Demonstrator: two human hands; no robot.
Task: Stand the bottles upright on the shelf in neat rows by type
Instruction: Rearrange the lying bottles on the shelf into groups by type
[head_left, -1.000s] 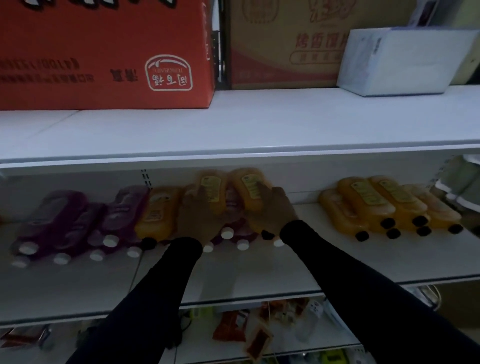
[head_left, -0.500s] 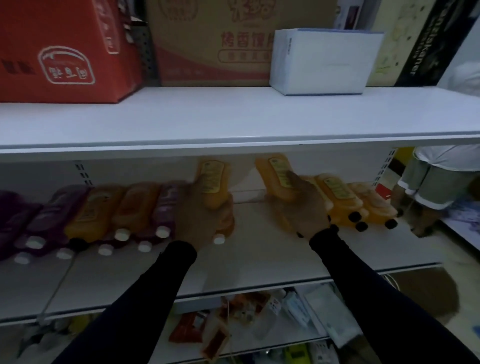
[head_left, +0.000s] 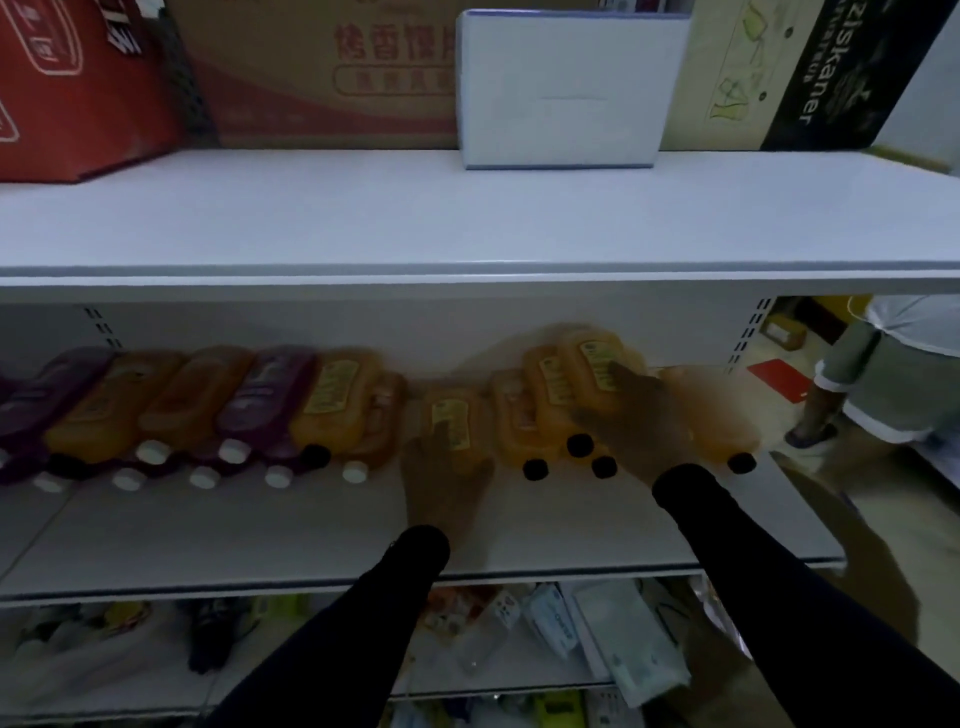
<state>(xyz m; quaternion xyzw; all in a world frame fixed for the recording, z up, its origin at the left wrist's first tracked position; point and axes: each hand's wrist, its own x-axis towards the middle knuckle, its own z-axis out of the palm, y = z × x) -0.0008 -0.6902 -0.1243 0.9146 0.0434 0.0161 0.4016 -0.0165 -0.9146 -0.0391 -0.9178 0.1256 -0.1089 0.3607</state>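
Hands were found apart on the middle shelf. The left hand was laid over a lone orange bottle lying with its base to the back wall; whether the fingers were curled round it could not be told through the blur. The right hand was pressed on top of a cluster of orange bottles, four black caps being counted there, all lying flat. Further left, a lying row was recorded: roughly four orange and three purple bottles, exact count uncertain at the frame edge. Above, four cartons and a white box were noted.
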